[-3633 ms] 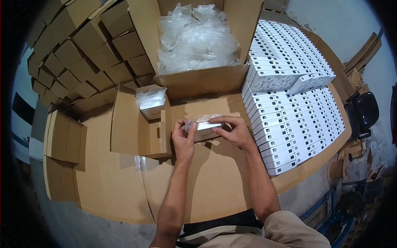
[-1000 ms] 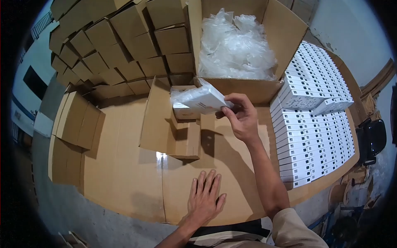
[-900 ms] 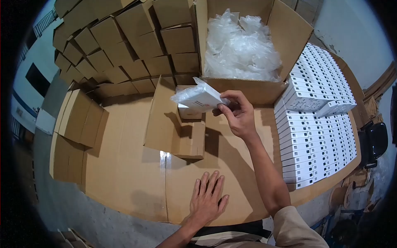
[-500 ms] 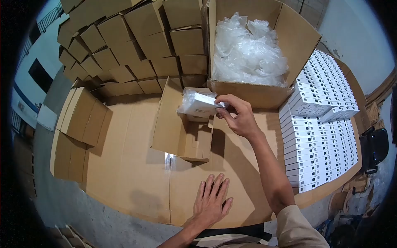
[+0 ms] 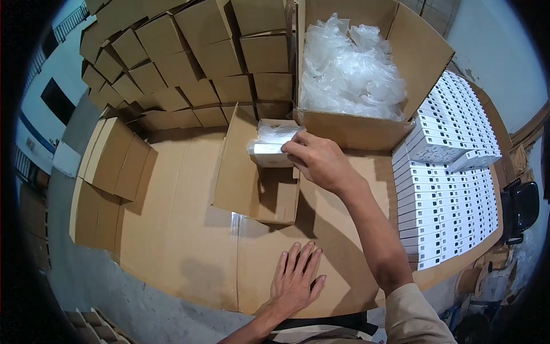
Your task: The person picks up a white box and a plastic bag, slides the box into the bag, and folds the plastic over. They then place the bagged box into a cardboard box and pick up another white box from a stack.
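My right hand (image 5: 322, 161) pinches the right end of a small white box (image 5: 269, 149) in a clear plastic bag. The box is at the far end of an open brown carton (image 5: 240, 166), lowered partly between its walls. Fingertips and the box's right edge overlap, so the exact grip is partly hidden. My left hand (image 5: 296, 282) lies flat on the cardboard-covered table (image 5: 189, 229), fingers stretched out, in front of the carton and holding nothing.
A large carton (image 5: 349, 135) of clear plastic bags (image 5: 355, 74) stands behind. Stacked white boxes (image 5: 447, 200) fill the right side. Brown cartons (image 5: 217, 63) are piled at the back left, with more brown cartons (image 5: 114, 160) at the left edge.
My right hand has moved slightly left and turned, tipping the bagged white box and bringing it lower into the carton. My left hand stays flat on the table.
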### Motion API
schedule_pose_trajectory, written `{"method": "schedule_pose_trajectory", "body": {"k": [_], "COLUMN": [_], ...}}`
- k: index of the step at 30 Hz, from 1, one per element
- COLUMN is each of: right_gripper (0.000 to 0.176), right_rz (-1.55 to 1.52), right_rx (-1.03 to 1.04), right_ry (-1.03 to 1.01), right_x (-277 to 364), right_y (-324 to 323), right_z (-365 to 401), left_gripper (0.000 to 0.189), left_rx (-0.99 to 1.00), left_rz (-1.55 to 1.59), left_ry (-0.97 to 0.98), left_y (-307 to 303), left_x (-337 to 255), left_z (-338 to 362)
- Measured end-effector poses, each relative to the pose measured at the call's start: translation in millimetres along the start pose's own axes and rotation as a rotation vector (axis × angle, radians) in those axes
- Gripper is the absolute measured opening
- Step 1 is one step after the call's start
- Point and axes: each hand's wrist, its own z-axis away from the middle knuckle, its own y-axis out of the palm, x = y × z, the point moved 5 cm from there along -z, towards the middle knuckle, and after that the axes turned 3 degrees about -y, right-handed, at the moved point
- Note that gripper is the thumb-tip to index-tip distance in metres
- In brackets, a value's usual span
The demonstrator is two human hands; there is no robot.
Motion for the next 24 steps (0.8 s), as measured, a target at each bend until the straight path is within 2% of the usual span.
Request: {"method": "schedule_pose_trajectory", "body": {"k": [11, 20, 24], "right_gripper": [0.023, 0.016, 0.017], "right_rz": [0.201, 0.309, 0.28], "right_rx": [0.205, -0.02, -0.064], "right_ry": [0.077, 0.121, 0.238], "right_x": [-3, 10, 11], "right_y": [21, 39, 43], "right_z": [-11, -2, 4], "left_gripper": [0.066, 0.066, 0.066], "left_rx": [0.017, 0.016, 0.01], "left_rz": [0.005, 0.013, 0.015], "left_ry": [-0.001, -0.001, -0.004], "left_y": [0, -3, -3], "left_x": [1, 1, 1], "left_z": [0, -2, -3]}}
